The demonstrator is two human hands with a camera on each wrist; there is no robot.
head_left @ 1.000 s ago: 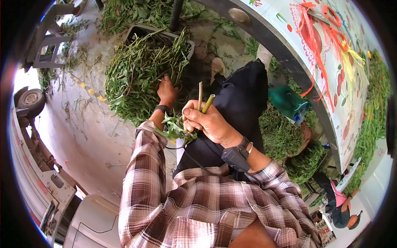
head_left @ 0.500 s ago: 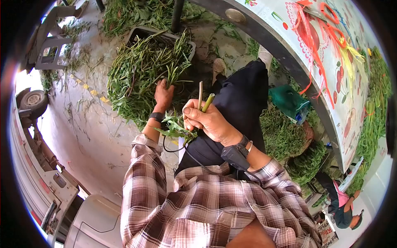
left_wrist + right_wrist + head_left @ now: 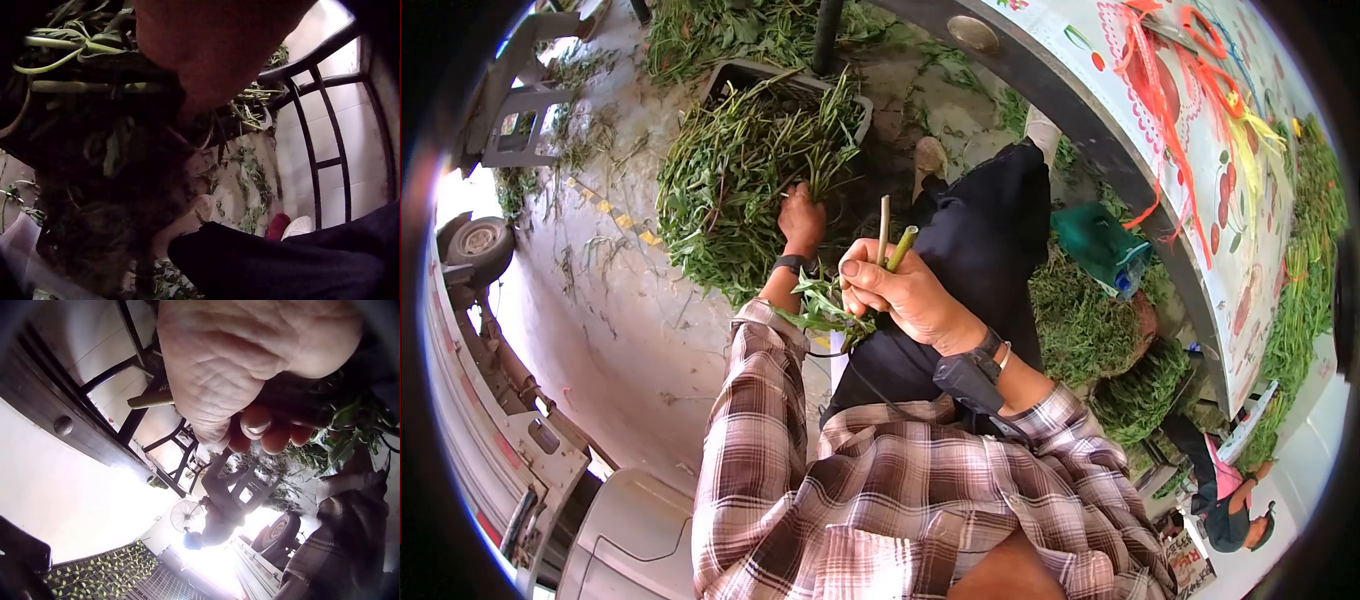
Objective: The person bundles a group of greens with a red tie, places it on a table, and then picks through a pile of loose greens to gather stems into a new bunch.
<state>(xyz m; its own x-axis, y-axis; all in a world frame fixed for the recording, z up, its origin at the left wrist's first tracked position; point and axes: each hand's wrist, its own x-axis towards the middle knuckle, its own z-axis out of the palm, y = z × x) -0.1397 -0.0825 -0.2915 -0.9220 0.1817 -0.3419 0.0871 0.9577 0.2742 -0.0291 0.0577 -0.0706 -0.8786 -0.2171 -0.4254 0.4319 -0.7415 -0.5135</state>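
Observation:
My left hand [image 3: 802, 220] is at the near right side of a heap of leafy green stems [image 3: 730, 200] piled over a grey crate [image 3: 865, 120]. Its fingers curl in among the stems, and the fingertips are partly hidden by leaves. In the left wrist view, the dark back of that hand fills the top beside pale stems [image 3: 56, 86]. Over my lap, my right hand [image 3: 910, 295] grips a small bunch of leafy stems [image 3: 903, 250], two cut ends poking up past the thumb and leaves [image 3: 825, 312] hanging below the fist. One cut stem [image 3: 150, 400] shows in the right wrist view.
A table [image 3: 1140, 170] with a patterned cloth carries red ribbons [image 3: 1165, 130] and yellow ribbons [image 3: 1255, 150]. Under it lie a green bag [image 3: 1090, 245] and more greens [image 3: 1080, 320]. Loose leaves litter the floor. A stool [image 3: 520, 130] and another person [image 3: 1235, 520] are farther off.
Half a second ago my left hand drew back slightly with stems fanning up from it; now it is farther into the heap again. My right hand keeps its place and its stems.

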